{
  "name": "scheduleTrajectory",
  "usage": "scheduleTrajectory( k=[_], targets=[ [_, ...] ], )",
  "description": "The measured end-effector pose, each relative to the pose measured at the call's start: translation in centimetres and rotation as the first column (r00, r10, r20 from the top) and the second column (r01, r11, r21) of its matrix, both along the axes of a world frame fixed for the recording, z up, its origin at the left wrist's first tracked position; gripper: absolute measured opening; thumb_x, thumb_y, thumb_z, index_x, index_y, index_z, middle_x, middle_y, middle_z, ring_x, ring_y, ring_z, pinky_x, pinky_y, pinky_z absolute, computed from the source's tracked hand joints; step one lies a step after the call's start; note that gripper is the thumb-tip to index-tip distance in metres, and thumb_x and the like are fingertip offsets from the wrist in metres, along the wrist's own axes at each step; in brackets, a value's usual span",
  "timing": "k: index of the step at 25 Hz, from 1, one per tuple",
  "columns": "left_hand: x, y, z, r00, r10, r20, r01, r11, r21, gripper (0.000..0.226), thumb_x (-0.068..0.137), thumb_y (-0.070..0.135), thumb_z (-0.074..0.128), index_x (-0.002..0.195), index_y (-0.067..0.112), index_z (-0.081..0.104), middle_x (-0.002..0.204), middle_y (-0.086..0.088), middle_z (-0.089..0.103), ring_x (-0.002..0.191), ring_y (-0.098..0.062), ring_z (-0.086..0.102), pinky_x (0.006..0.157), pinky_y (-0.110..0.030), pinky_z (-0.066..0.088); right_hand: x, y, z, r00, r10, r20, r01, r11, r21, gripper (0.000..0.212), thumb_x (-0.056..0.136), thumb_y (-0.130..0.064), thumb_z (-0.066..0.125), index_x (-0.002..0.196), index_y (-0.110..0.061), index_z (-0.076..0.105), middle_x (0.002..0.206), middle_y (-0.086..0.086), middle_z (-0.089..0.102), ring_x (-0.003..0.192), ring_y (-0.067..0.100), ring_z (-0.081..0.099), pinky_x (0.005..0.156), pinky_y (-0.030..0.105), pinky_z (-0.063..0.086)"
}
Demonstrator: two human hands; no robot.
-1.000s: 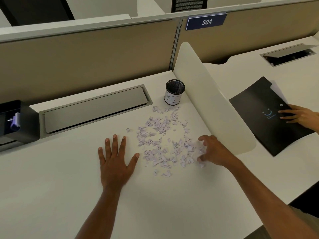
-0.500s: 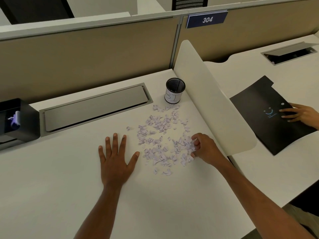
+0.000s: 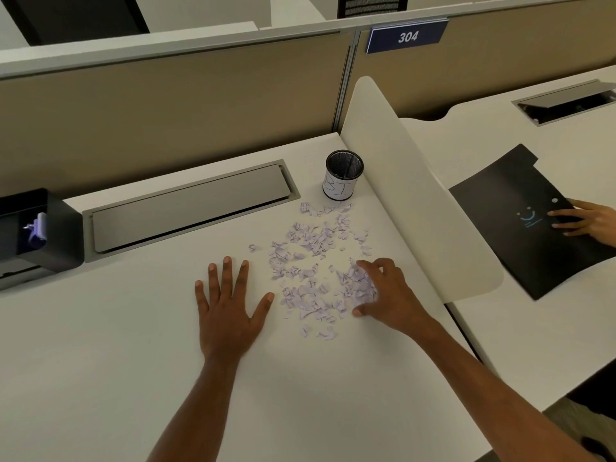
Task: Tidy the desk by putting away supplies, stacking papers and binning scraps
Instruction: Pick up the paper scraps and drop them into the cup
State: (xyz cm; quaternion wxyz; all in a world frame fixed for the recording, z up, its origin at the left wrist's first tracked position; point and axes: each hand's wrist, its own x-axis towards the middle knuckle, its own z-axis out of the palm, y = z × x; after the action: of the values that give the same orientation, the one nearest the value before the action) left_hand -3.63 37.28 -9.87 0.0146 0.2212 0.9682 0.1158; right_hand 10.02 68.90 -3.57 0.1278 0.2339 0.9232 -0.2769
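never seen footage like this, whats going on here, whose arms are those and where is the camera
There is no machine here: a person wears a wide-angle camera on the head, so the one current picture looks forward and down at their own arms. The left hand lies flat, fingers spread, on the white desk. The right hand curls its fingers and thumb round a clump of the torn paper scraps scattered before a black mesh cup. Beyond the divider, another person's hand rests on a black folder.
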Motion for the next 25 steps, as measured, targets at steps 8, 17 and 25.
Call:
scheduleTrajectory(
  k=[8,17,25],
  targets=[
    [-0.1,0.1,0.0,1.0,-0.001,0.003,0.001,1.0,0.008,0.091,0.102,0.081,0.027,0.175,0.031,0.012,0.185,-0.001,-0.001,0.171,-0.028,-0.006,0.137,-0.061,0.007,-2.4,1.2,-1.7,0.983,0.014,-0.184,-0.007,0.999,0.04,0.051,0.082,-0.017,0.087,0.129,-0.026,0.07,0.126,0.0,0.056,0.113,0.017,0.053,0.083,0.024,0.045],
    [0.0,0.0,0.1,1.0,0.002,-0.001,-0.002,1.0,0.001,0.091,0.102,0.082,0.025,0.175,0.031,0.012,0.185,-0.001,-0.001,0.171,-0.027,-0.007,0.136,-0.061,0.007,-4.0,2.1,-2.1,0.954,0.035,-0.298,-0.001,0.993,0.115,0.017,0.086,0.005,0.074,0.089,-0.01,0.082,0.092,0.01,0.074,0.084,0.027,0.07,0.072,0.026,0.046],
    [0.0,0.1,0.1,1.0,0.005,-0.009,-0.005,1.0,0.011,0.09,0.102,0.081,0.027,0.175,0.03,0.015,0.185,-0.001,0.001,0.171,-0.028,-0.005,0.136,-0.062,0.009,-5.2,4.2,0.8,0.914,-0.309,-0.261,0.247,0.937,-0.246,0.017,0.076,-0.005,0.085,0.092,-0.013,0.085,0.089,-0.002,0.082,0.081,0.015,0.077,0.073,0.013,0.057]
  ],
)
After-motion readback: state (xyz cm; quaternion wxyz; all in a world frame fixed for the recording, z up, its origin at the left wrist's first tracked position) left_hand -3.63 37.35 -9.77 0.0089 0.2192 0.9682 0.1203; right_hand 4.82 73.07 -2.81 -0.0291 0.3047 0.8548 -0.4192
